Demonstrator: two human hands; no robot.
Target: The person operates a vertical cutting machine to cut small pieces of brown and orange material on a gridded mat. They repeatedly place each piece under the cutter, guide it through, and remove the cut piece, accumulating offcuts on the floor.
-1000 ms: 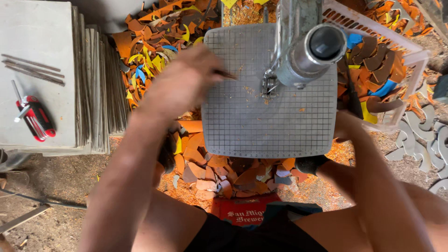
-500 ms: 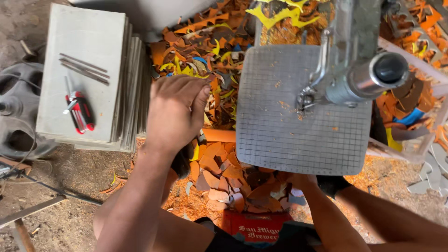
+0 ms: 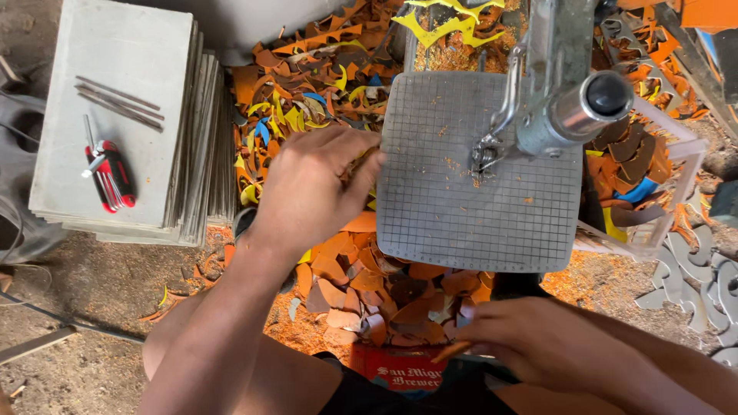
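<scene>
My left hand [image 3: 311, 188] lies palm down on the heap of orange, yellow and blue offcuts [image 3: 307, 84], its fingertips curled against the left edge of the gridded metal saw table [image 3: 477, 207]. Whether it grips a scrap is hidden under the fingers. My right hand [image 3: 542, 342] is low in front of the table, pinching a small orange strip [image 3: 450, 352] between thumb and fingers. The saw's arm and metal cylinder [image 3: 576, 111] hang over the table's back right.
A stack of grey sheets [image 3: 161, 46] stands at the left, with a red hex-key set [image 3: 111, 178] and thin rods [image 3: 119, 96] on top. A white basket [image 3: 686, 147] of brown scraps sits at the right, grey cut shapes [image 3: 703, 269] beside it. Orange-brown offcuts [image 3: 400, 296] pile below the table.
My left hand has slid off the saw table to the scrap heap at its left edge. My right hand has come into view below the table, holding the orange strip.
</scene>
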